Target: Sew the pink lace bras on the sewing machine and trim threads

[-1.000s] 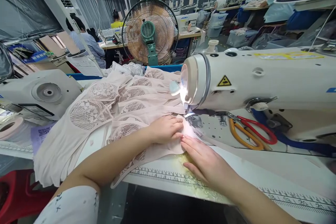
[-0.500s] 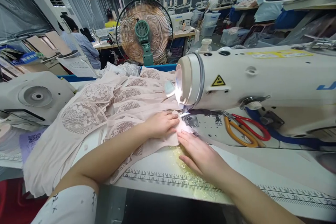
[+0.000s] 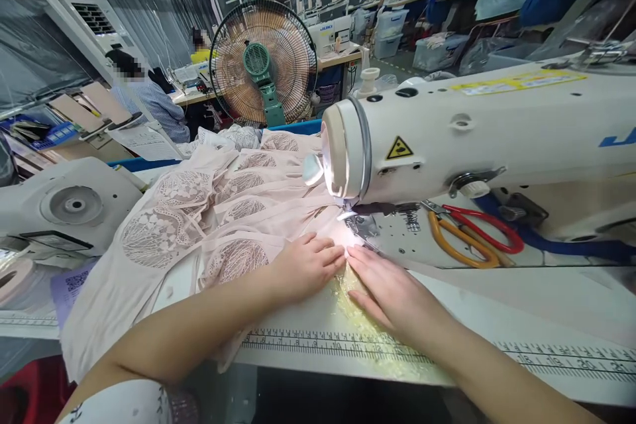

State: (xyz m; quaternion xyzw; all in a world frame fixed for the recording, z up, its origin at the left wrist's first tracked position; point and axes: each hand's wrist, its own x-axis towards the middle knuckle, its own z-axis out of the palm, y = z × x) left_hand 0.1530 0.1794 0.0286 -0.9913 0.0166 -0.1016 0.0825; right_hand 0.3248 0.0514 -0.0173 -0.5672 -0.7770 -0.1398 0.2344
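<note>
Pale pink fabric with lace panels (image 3: pixel 149 238) spreads over the table left of the white sewing machine (image 3: pixel 462 139), and its edge runs under the lit needle area. My left hand (image 3: pixel 308 266) lies on the cloth just in front of the needle, fingers extended and palm down. Flat beside it, my right hand (image 3: pixel 385 285) has its fingertips at the fabric's edge, with the thumb apart. The two hands' fingertips almost meet. Under and below my right hand is a yellowish translucent patch (image 3: pixel 368 331) on the tabletop.
Scissors with red and orange handles (image 3: pixel 462 238) lie on the machine bed at right. A ruler strip (image 3: pixel 298 342) runs along the front table edge. Another machine head (image 3: pixel 69 205) stands at left. Behind are a large fan (image 3: pixel 263 63) and a person in a striped shirt (image 3: pixel 154 106).
The view has shifted slightly. My left hand has moved down toward the front edge, away from the needle, and the fabric near it has changed shape. My right hand stays beside it.
</note>
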